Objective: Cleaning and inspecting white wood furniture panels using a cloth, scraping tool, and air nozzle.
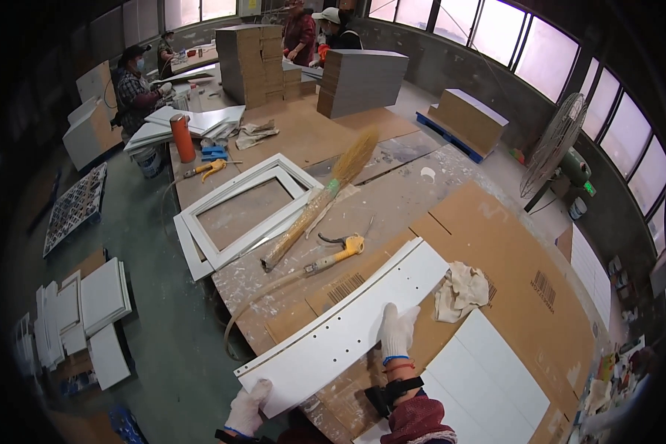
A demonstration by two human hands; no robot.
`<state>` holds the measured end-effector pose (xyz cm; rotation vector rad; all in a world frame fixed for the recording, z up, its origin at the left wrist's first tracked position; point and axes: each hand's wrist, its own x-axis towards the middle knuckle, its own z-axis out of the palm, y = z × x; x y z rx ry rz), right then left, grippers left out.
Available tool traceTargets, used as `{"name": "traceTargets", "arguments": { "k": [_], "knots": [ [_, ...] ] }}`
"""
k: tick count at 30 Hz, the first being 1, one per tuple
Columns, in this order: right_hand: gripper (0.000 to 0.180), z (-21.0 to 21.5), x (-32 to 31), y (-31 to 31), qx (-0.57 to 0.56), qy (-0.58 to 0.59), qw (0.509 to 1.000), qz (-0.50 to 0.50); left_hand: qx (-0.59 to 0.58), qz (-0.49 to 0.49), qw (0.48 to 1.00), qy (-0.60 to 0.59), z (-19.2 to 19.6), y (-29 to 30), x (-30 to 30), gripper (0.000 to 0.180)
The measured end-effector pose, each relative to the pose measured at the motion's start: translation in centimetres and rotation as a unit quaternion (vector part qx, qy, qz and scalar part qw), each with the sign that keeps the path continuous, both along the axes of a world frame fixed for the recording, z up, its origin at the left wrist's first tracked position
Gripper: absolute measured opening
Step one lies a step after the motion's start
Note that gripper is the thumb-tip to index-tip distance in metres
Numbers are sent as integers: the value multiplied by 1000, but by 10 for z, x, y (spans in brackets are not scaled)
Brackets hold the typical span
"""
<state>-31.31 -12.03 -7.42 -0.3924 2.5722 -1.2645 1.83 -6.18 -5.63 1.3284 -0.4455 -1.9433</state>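
Note:
A long white panel (325, 339) with small dark holes and a groove along its far edge lies slantwise before me, one end past the table's near corner. My left hand (248, 407), in a white glove, grips its near left end, thumb on top. Also gloved, my right hand (397, 333) holds the near long edge right of the middle; some of its fingers are hidden. Beside the panel's far end is a crumpled cream cloth (460, 292). More white panels (488, 377) lie on cardboard to the right.
A yellow air blow gun (340, 251) with its hose, a straw brush (325, 192) and white frames (200, 226) lie beyond the panel. An orange bottle (182, 138) stands at the table's left edge. Stacked boards (251, 66) and several people are farther back; a fan (559, 144) stands right.

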Motion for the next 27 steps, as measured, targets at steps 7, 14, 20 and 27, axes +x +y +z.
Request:
{"name": "traceTargets", "arguments": {
  "k": [7,14,20,27],
  "knots": [
    [81,4,-7,-6,-8,-21,997,77,-46,-13,999,22,1,1,-6,39],
    [59,32,-12,46,-61,-87,980,171,-119,-113,984,-75,-26,-6,1,41],
    [41,57,18,123,-133,-132,930,315,-274,-267,870,-311,9,-1,6,52],
    [51,81,12,340,-100,-206,962,145,-288,-177,887,-314,-27,-28,-15,43]
  ]
}}
